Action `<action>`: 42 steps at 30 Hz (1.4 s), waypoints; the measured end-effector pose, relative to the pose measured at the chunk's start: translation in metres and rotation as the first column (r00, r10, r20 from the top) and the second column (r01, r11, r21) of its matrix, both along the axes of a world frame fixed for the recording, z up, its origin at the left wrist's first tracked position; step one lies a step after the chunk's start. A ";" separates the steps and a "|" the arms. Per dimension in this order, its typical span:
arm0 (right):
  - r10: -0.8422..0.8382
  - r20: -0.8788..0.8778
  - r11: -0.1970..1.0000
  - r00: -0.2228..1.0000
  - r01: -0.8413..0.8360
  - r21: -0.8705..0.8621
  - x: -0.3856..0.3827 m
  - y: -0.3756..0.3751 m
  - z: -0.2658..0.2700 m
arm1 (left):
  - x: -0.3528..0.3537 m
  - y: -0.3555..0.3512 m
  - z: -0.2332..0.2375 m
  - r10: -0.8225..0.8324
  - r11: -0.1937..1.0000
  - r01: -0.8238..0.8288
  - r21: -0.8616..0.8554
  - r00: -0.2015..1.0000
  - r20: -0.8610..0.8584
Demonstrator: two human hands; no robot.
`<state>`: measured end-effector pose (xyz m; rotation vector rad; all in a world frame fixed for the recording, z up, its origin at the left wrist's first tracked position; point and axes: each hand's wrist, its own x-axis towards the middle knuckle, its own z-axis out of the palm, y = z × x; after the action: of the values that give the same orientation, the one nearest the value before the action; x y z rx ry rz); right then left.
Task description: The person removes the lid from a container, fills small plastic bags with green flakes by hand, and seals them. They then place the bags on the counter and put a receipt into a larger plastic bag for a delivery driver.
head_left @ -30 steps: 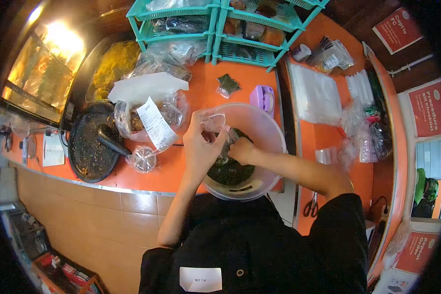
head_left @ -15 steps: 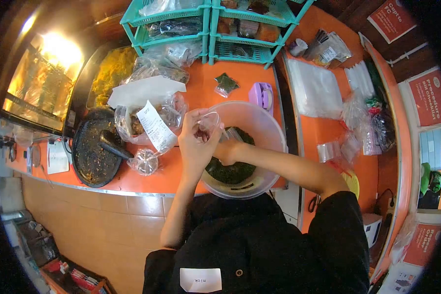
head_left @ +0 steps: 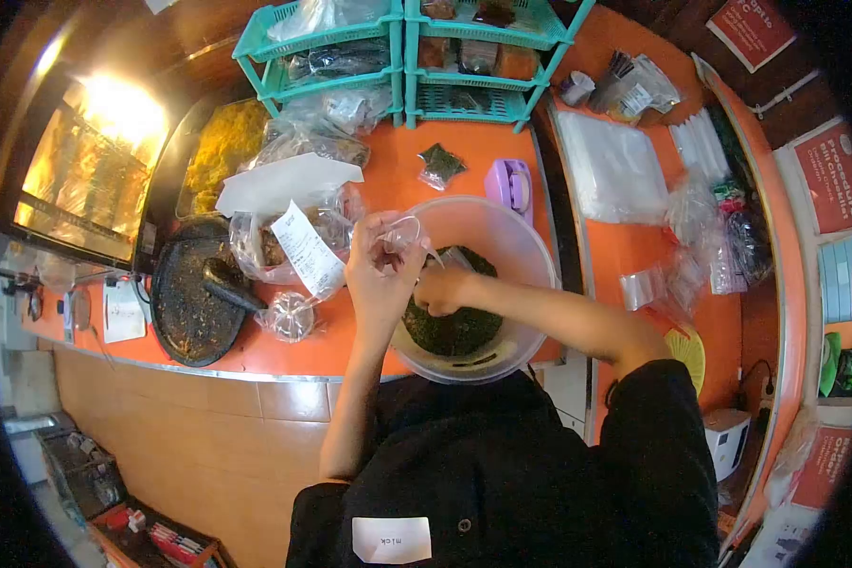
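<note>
My left hand (head_left: 377,270) is curled round a small clear plastic bag (head_left: 408,230), holding it over the left rim of a translucent tub (head_left: 530,254). Inside the tub lies a dark green, finely chopped or flaky mass (head_left: 454,333). Just beside the bag and above that mass is my right hand (head_left: 443,288), its fingers closed. Something clear shows behind its knuckles, but what the fingers grip is hidden. A small packet with dark green contents (head_left: 441,165) lies on the orange counter behind the tub.
A purple tape dispenser (head_left: 509,186) stands behind the tub. To the left are a stone mortar (head_left: 175,308) with its pestle (head_left: 227,284), bagged food under a receipt (head_left: 307,248), and a lit display case (head_left: 90,180). Teal racks (head_left: 398,66) rise at the back; clear bags (head_left: 608,166) lie right.
The view has shifted slightly. My right hand's fingers have moved a little within the tub, staying close to the bag. My left hand keeps hold of the bag.
</note>
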<state>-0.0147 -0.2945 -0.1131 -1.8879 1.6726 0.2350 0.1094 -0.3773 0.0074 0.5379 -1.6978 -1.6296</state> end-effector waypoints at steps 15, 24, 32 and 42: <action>-0.451 0.094 0.747 0.887 0.433 -0.504 -0.037 0.084 0.163 | 0.028 -0.001 0.029 -0.097 0.920 0.210 -0.332 0.940 0.326; -0.569 -0.093 0.512 0.817 0.264 -0.817 0.019 0.096 0.209 | 0.009 0.033 0.011 -0.196 0.843 0.389 -0.373 0.866 0.459; -0.676 -0.138 0.505 0.724 0.319 -0.802 0.028 0.119 0.228 | 0.018 0.034 0.006 -0.077 0.887 0.297 -0.354 0.850 0.521; -0.472 0.463 0.285 0.751 0.626 -0.725 0.039 0.089 0.159 | 0.014 0.024 0.014 -0.320 0.940 0.339 -0.030 0.911 0.260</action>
<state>0.0241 -0.2053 0.0455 -1.6119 2.4534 -1.2693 0.1230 -0.3536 0.0216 0.4533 -2.1235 -1.7807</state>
